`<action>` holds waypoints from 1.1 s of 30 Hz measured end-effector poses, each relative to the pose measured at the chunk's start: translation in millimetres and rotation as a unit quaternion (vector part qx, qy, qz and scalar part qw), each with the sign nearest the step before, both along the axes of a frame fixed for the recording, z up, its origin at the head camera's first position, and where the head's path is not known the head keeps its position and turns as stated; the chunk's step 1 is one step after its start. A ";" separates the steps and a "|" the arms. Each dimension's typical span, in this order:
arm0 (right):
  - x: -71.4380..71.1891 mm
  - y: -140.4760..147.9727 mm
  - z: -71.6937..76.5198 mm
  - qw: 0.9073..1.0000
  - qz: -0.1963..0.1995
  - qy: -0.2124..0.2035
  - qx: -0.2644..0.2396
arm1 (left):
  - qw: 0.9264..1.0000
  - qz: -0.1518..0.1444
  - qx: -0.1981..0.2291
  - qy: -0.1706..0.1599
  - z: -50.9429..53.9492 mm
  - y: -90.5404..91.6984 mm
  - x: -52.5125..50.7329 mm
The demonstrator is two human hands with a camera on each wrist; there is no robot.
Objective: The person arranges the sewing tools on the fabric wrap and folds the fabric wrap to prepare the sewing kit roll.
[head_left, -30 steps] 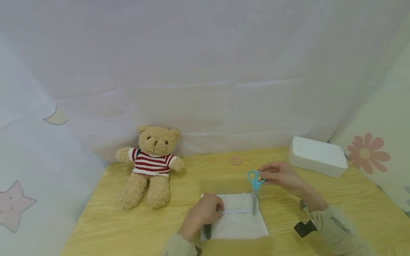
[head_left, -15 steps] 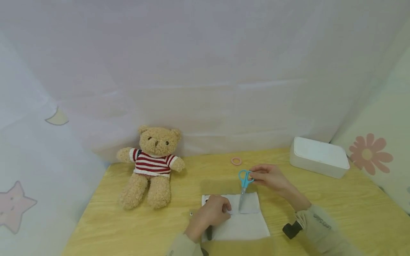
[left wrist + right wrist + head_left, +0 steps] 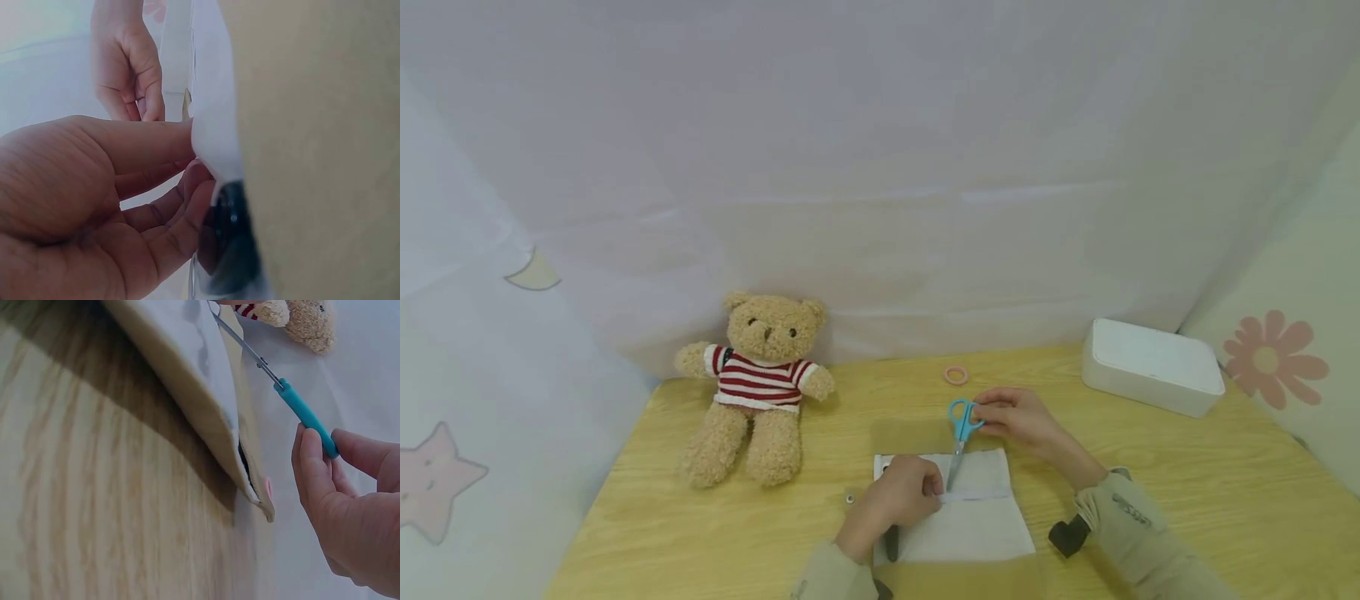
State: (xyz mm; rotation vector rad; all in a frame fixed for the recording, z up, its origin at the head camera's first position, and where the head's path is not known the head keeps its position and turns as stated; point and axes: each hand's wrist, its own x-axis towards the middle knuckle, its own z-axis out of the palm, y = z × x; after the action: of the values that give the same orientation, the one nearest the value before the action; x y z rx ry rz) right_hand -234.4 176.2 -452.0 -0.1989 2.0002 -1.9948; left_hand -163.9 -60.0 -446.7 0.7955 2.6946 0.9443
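My right hand (image 3: 1015, 417) pinches light-blue-handled scissors (image 3: 964, 421) by one finger loop. Their blades are together and point down, tips at the pale band across a white-lined beige fabric pouch (image 3: 981, 533) that lies opened out. My left hand (image 3: 906, 492) pinches the edge of that band with thumb and fingers, right beside the tips. Under the left hand a dark handle (image 3: 891, 543) lies on the lining. In the right wrist view the scissors' handle (image 3: 306, 419) is held between thumb and fingers, and the blade tips are hidden near the left hand.
A teddy bear (image 3: 760, 387) in a striped sweater sits at the table's back left. A pink ring (image 3: 956, 375) lies behind the pouch. The white box (image 3: 1153, 367) stands back right. A small metal snap (image 3: 850, 498) shows at the pouch's left.
My right hand has carried the scissors leftward, and their tips are now close to my left hand. The left hand has shifted slightly right along the band.
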 end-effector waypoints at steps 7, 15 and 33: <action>-0.1 -6.4 -0.2 1.000 0.006 -0.013 0.012 | 1.000 -0.003 -0.004 0.012 0.2 1.2 0.8; 6.9 -20.0 -5.1 0.999 0.024 -0.026 0.010 | 0.999 -0.003 -0.010 0.033 1.4 2.4 2.1; 21.3 -29.9 -11.6 0.992 0.112 -0.022 0.060 | 1.000 -0.004 -0.012 0.013 2.9 1.6 1.5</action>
State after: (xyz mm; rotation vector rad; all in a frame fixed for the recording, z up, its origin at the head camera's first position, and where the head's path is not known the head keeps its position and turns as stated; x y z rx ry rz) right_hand -213.1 146.3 -463.6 -0.3323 1.9671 -1.7213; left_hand -162.4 -58.4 -443.7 0.8183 2.7186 0.9040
